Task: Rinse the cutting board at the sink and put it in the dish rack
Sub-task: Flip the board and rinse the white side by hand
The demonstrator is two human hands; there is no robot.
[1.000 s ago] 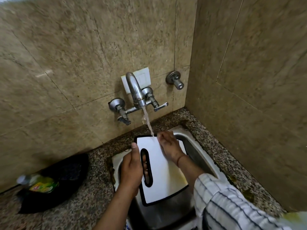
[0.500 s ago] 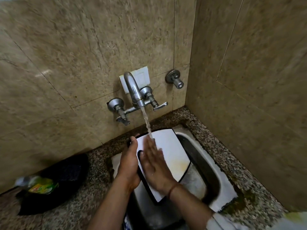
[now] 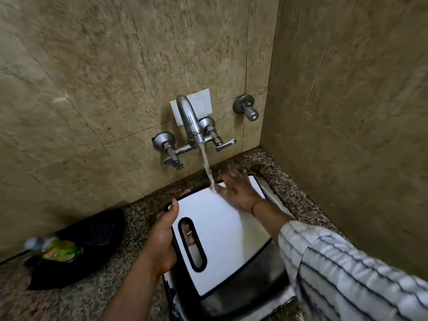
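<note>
- Cutting board (image 3: 222,242) over sink (image 3: 243,297), tilted, under tap (image 3: 188,119) stream.
- Left hand (image 3: 162,239) clamped on board's left edge, fingers thru handle slot.
- Right hand (image 3: 236,188) flat, fingers spread on board's far end, blurred.
- Bottle (image 3: 58,250) on bench (image 3: 143,212), left.

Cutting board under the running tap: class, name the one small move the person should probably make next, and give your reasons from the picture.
Probably sweep the right hand down the cutting board toward its near edge. Water lands only at the far edge beside that hand, the left hand grips the handle side, and no dish rack is visible.
</note>
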